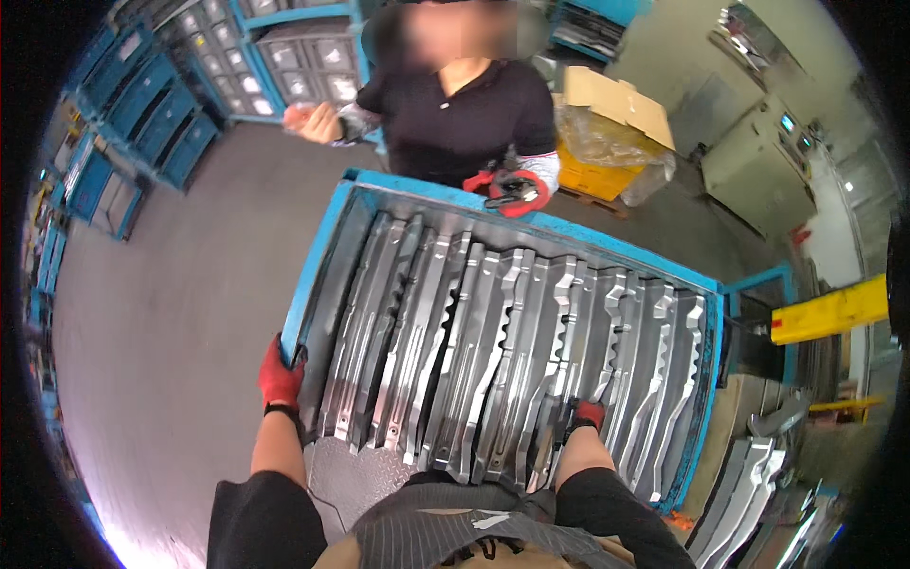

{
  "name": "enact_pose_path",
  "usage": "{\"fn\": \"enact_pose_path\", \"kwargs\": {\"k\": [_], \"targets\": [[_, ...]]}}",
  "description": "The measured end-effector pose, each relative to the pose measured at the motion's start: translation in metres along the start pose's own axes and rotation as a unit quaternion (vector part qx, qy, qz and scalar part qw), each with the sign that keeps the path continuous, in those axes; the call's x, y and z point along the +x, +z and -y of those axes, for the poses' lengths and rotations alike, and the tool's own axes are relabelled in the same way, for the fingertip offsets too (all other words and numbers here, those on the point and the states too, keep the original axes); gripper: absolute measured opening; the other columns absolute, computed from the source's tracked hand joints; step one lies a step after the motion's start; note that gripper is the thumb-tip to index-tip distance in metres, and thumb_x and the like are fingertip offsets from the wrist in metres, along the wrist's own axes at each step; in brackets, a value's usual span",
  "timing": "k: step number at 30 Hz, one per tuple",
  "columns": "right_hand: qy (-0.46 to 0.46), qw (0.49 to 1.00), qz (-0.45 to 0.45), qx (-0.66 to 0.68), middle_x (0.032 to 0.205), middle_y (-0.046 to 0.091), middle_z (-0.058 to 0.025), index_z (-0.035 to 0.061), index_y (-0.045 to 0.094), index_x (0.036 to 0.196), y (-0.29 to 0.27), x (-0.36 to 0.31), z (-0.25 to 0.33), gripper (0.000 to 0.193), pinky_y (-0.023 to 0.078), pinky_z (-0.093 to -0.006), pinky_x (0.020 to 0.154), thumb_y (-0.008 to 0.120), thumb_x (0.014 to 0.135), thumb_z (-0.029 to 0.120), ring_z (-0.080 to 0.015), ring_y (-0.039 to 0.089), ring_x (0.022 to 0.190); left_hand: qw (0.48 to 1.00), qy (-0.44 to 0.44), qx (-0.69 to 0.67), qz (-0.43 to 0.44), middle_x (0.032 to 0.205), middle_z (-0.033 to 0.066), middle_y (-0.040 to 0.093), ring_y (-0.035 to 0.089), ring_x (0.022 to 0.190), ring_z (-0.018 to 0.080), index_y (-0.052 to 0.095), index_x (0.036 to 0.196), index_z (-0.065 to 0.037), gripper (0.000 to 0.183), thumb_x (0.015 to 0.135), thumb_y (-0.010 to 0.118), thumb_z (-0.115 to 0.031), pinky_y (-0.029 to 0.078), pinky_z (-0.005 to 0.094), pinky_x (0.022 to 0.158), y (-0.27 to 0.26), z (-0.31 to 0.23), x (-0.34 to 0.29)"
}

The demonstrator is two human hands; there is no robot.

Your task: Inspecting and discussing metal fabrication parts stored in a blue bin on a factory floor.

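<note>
Two gloved hands at work on one blue steel bin (pixel 322 223) packed with long pressed sheet-metal parts (pixel 493 351), silver-grey, standing on edge in a tight row that runs from about 9 o'clock to 3 o'clock across the middle of the view. Left hand (pixel 281 377), in a red glove, sits at roughly 8 o'clock, fingers closed over the bin's near left rim, thumb side toward the parts; it grips the rim and nothing else. Right hand (pixel 588 414), also red-gloved, is at about 5 o'clock, pushed down among the near ends of the parts; it touches them, but the metal hides most of the fingers, so I cannot tell whether it is clasped round a part or merely resting there. Both forearms come up from the lower edge, bare below dark short sleeves, with a striped apron (pixel 455 531) between them at 6 o'clock. Across the bin at 12 o'clock stands a second person in a black top (pixel 455 104); that person's red-and-black gloved hand (pixel 512 190) rests on the far rim, the other hand (pixel 318 121) raised off to 11 o'clock. Blue shelving with grey crates (pixel 171 104) fills 10 to 11 o'clock. An open cardboard box over a yellow container (pixel 607 142) lies at 1 o'clock. More pressed parts (pixel 758 484) are stacked at 4 o'clock, well apart from the bin.
</note>
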State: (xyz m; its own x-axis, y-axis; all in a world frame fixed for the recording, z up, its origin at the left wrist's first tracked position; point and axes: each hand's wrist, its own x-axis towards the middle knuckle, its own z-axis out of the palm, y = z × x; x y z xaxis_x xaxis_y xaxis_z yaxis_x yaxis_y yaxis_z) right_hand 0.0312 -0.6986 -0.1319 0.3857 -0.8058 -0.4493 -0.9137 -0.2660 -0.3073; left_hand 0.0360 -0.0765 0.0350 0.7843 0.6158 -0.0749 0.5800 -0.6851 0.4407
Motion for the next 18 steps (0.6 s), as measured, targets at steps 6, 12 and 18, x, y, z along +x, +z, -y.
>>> {"fn": "enact_pose_path", "kwargs": {"k": [6,12,18], "targets": [[0.015,1.0,-0.007,0.0,0.109,0.062,-0.0214,0.0058,0.064,0.106,-0.001,0.008,-0.001,0.058,0.048,-0.043,0.087,0.077,0.058,0.034,-0.0351,0.06,0.103,0.998,0.027,-0.051,-0.012,0.114,0.0172,0.06,0.059,0.104,0.0338,0.049,0.127,-0.01,0.057,0.076,0.069,-0.029,0.046,0.0417,0.088,0.006,0.004,-0.014],[-0.098,0.986,0.119,0.065,0.115,0.06,-0.0201,0.0012,0.055,0.119,-0.004,0.011,-0.015,0.068,0.045,-0.0424,0.092,0.076,0.063,0.035,-0.0345,0.057,0.108,0.999,0.034,0.006,-0.025,0.115,0.0169,0.059,0.058,0.103,0.0354,0.048,0.127,-0.011,0.059,0.076,0.069,-0.031,0.046,0.0437,0.087,0.007,0.025,-0.009],[-0.246,0.957,0.067,0.136,0.107,0.061,-0.0205,0.0022,0.041,0.13,-0.097,-0.045,-0.032,0.072,0.045,-0.0398,0.087,0.071,0.074,0.035,-0.0312,0.058,0.103,0.998,0.051,-0.019,-0.008,0.118,0.0169,0.058,0.057,0.106,0.0361,0.049,0.126,-0.006,0.06,0.076,0.07,-0.029,0.046,0.0426,0.088,-0.001,0.027,-0.01]]}}
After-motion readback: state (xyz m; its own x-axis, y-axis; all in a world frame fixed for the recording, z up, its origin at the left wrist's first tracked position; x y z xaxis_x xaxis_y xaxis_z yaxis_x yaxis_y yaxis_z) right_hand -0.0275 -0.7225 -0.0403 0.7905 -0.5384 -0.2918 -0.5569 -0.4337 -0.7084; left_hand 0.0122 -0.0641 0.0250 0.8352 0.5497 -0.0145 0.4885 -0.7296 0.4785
